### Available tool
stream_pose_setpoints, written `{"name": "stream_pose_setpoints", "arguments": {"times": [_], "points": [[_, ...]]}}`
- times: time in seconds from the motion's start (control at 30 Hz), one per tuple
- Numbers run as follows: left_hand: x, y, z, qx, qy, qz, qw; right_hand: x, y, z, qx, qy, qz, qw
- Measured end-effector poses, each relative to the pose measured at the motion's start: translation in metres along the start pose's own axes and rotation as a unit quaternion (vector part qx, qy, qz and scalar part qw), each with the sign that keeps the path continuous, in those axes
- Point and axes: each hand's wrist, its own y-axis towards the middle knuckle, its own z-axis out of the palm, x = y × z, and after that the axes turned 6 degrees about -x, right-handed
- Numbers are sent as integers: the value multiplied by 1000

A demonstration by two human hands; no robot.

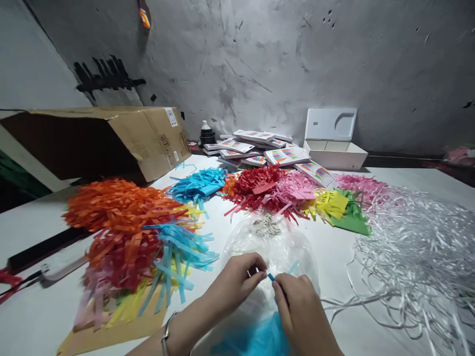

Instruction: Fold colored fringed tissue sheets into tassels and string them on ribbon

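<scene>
Both hands meet low in the centre, over a clear plastic bag [241, 237]. My right hand [299, 301] pinches a blue paper strip [271, 277], whose end sticks out toward the left hand. My left hand [247, 274] has its thumb and index finger brought together beside that end; anything between them is too small to make out. Below the hands lies a mass of blue tissue paper [260, 338], blurred and partly hidden by the right hand. Small beige ties [266, 226] rest on the bag's far side.
Orange fringe [118, 202] and light blue fringe [181, 242] lie left. Red fringe [260, 185], a yellow piece [332, 203] and stacked packets [256, 143] sit beyond. White string [419, 242] spreads right. A cardboard box [148, 138] and an open white box [336, 155] stand behind.
</scene>
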Motion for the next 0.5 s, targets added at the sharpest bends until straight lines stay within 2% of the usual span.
{"name": "stream_pose_setpoints", "arguments": {"times": [0.07,0.17,0.23,0.3,0.37,0.5], "points": [[-7,-10,-1,16,-125,-44,991,4,3,-5,-19,22,-2,1000],[-12,-23,0,20,-327,-103,939,7,3,-9,-12,49,-15,999],[-12,-30,2,11,-399,-115,910,9,2,-11,9,76,-22,997],[-10,-38,2,8,-441,-127,888,11,4,-15,33,98,-35,994],[-7,-45,1,7,-457,-134,879,15,8,-21,54,107,-63,991],[-6,-62,-6,6,-431,-116,895,28,23,-39,108,83,-162,977]]}}
